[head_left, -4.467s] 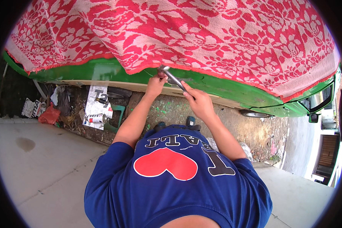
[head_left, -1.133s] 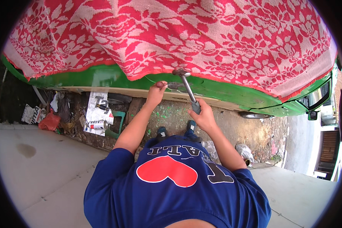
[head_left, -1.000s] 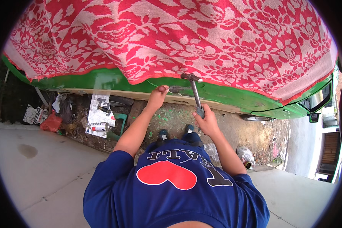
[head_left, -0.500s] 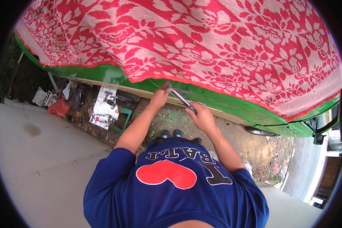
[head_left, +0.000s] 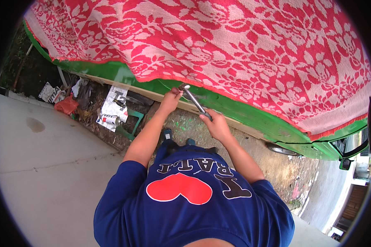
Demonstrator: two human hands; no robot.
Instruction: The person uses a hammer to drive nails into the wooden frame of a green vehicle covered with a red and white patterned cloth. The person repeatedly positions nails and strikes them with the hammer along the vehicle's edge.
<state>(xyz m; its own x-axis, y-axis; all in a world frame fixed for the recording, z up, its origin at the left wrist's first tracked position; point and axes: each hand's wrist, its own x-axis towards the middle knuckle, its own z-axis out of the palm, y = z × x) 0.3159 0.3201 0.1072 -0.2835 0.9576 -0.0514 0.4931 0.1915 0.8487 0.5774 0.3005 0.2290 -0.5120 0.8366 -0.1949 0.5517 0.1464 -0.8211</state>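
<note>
My right hand point(head_left: 217, 125) grips the dark lower handle of a hammer point(head_left: 196, 101), whose metal shaft slants up and left to its head. The hammer head is close to my left hand point(head_left: 171, 101), at the lower side of a green vehicle body point(head_left: 245, 117). My left fingers are pinched together beside the head; whatever they hold, if anything, is too small to make out. Above both hands, a red and pink floral cloth point(head_left: 231, 49) drapes over the vehicle, its red hem just beyond the hammer head.
A pale strip point(head_left: 146, 93) runs along the body's lower edge. On the ground at left lie a spray can point(head_left: 110, 119), printed sheets point(head_left: 114, 103), a green frame-like piece point(head_left: 135, 123) and a red plastic bag point(head_left: 66, 106). A wheel point(head_left: 281, 149) shows at right, a concrete slab point(head_left: 53, 152) at left.
The hammer head has lifted slightly up and right, away from my left fingers, and shows more plainly. My left foot has shifted forward. The whole view has turned a little.
</note>
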